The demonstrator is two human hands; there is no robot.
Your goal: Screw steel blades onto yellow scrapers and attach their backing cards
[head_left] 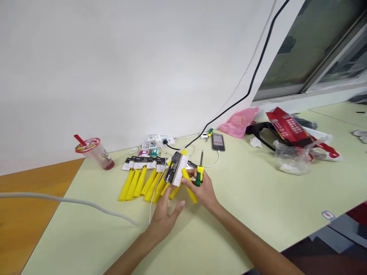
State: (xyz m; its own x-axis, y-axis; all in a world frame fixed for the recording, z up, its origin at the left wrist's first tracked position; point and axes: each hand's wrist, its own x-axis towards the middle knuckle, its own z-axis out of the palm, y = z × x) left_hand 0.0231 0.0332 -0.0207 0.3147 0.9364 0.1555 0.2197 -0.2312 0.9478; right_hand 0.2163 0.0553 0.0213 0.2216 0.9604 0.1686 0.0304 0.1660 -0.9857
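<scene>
Upright in my right hand is a green-and-yellow screwdriver, its metal tip pointing up. The same hand pinches the yellow handle of a tool whose head is covered by a black-and-white card sleeve. My left hand is beside that sleeve, thumb spread away and fingertips at its lower edge, partly hidden. Behind and left of my hands, several similar yellow-handled tools lie in a row, sleeves toward the wall. What the sleeves cover cannot be seen.
A white cable crosses the row. A drink cup leans at left. By the wall are a power strip, a phone on its cable and another screwdriver. A pink bag and red packaging lie at right.
</scene>
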